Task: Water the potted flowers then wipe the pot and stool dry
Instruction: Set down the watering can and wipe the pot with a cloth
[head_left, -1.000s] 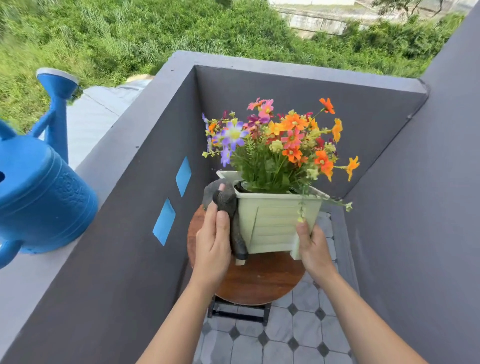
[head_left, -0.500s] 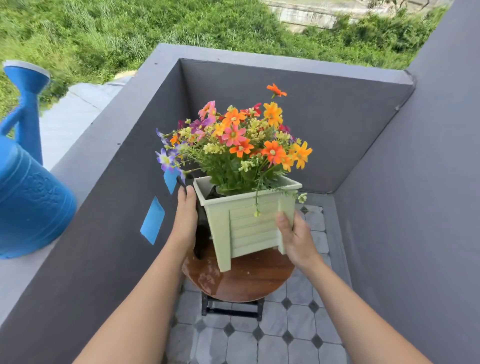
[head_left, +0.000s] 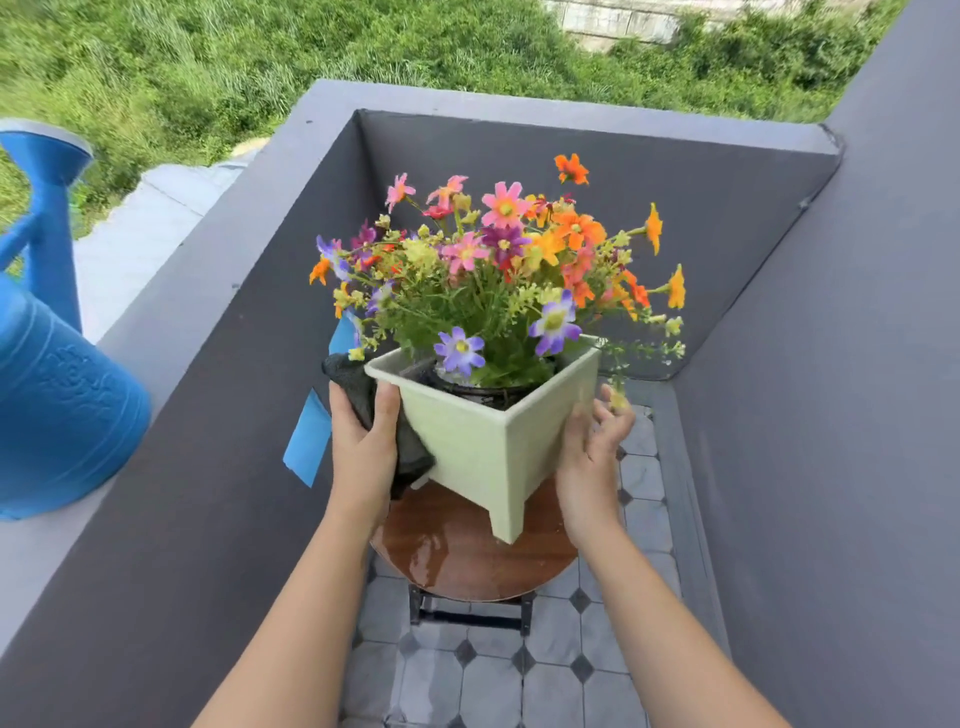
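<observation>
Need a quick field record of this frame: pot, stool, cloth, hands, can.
pot: pale green square planter with legs, on the stool, a corner turned toward the camera
flowers: mixed pink, orange, purple blooms filling the pot
stool: round brown wooden top, wet sheen visible
cloth: dark cloth pressed to the pot's left face
left hand: holds the cloth against the pot
right hand: flat on the pot's right face
watering can: blue, standing on the wall ledge at left

pot: pale green square plastic planter (head_left: 483, 447), footed, corner toward camera, on stool
flowers: multicoloured bunch (head_left: 498, 270) in the pot
stool: round brown wooden top (head_left: 467, 561), wet
cloth: dark rag (head_left: 363, 395) against the pot's left face
</observation>
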